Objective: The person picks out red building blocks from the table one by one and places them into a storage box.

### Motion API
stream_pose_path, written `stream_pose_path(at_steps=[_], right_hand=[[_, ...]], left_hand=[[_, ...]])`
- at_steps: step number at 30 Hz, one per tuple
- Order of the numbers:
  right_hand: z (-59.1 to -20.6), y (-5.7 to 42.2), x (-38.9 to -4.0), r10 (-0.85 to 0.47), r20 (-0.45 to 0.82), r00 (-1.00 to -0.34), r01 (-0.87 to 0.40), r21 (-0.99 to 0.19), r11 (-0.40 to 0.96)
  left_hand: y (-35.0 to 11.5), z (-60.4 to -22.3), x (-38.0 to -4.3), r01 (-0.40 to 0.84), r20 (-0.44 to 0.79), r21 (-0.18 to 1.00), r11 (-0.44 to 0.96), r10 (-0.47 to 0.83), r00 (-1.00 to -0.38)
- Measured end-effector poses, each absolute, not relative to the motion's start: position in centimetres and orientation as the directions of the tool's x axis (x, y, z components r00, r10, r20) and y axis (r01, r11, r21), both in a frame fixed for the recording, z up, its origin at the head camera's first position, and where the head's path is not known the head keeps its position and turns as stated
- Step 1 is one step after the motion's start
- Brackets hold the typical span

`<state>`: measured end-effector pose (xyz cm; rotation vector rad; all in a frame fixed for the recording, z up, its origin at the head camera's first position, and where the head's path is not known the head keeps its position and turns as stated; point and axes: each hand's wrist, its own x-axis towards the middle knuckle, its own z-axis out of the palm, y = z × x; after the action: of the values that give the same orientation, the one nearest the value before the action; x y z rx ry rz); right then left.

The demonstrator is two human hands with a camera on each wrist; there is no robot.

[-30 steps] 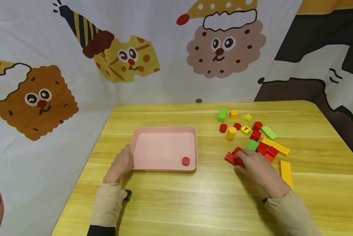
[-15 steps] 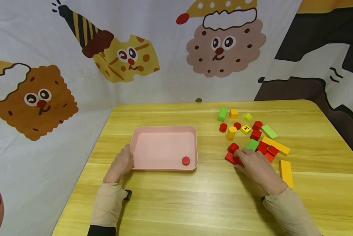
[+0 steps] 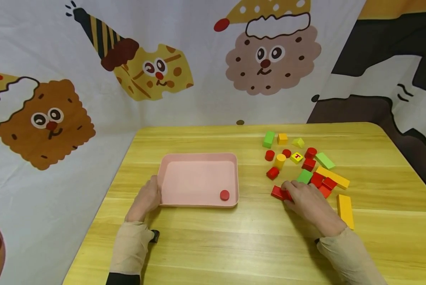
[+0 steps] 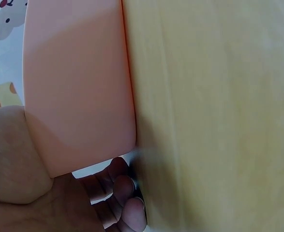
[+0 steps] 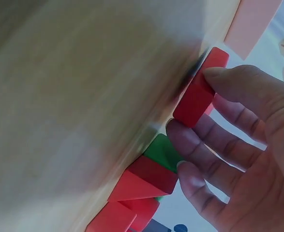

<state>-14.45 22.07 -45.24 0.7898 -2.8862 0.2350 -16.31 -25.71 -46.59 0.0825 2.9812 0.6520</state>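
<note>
We see the left hand [image 3: 149, 194] gripping the left wall of the pink tray [image 3: 195, 205], thumb at the rim, fingers curled beside it. Well to the right of the tray, the right hand [image 3: 307, 200] pinches a red block [image 5: 200, 89] between thumb and fingers; the block's far side is partly hidden.

For a sound hold, we set the thumb at mid-face, oppose it squarely with the fingertips, and make any lift straight up. We brace the tray lightly, so that it neither slides nor tips.

We note the surroundings. Right of the tray, beside the right wrist, lies a long yellow block [image 3: 345, 210]. Inside the tray, near its near right corner, rests a red disc [image 3: 225, 195]. Right of the tray again, a green block [image 3: 304, 176] sits just beyond the fingers; the outer fingers could knock it. Closer to the tray, a red cylinder [image 3: 272, 173] appears to lie on its side and may roll. Beyond it, a yellow cylinder [image 3: 279, 161] stands upright, then a lettered cube [image 3: 296, 157].
</note>
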Motion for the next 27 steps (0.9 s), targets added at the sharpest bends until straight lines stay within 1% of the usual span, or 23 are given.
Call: stream_pose_path(at_steps=[7,14,18,27], right_hand=[[-45.0,22.3,-14.4,-0.505,0.239,-0.830,-0.545,-0.150,0.825],[-44.7,21.9,-14.8,-0.530,0.300,-0.793,-0.592,-0.175,0.786],[-44.4,21.6,-15.0,-0.542,0.308,-0.782,-0.606,-0.171,0.777],[-43.8,20.7,-15.0,-0.538,0.300,-0.788,-0.600,-0.178,0.780]], left_hand=[[-25.7,-46.5,-16.4,0.041,-0.066,0.413,0.910,0.075,-0.995],[-25.6,-46.6,-16.3,0.025,-0.088,0.414,0.910,0.067,-0.994],[-25.6,-46.7,-16.3,0.015,-0.095,0.414,0.910,0.060,-0.994],[-25.6,-46.8,-16.3,0.030,-0.073,0.408,0.913,0.066,-0.995]])
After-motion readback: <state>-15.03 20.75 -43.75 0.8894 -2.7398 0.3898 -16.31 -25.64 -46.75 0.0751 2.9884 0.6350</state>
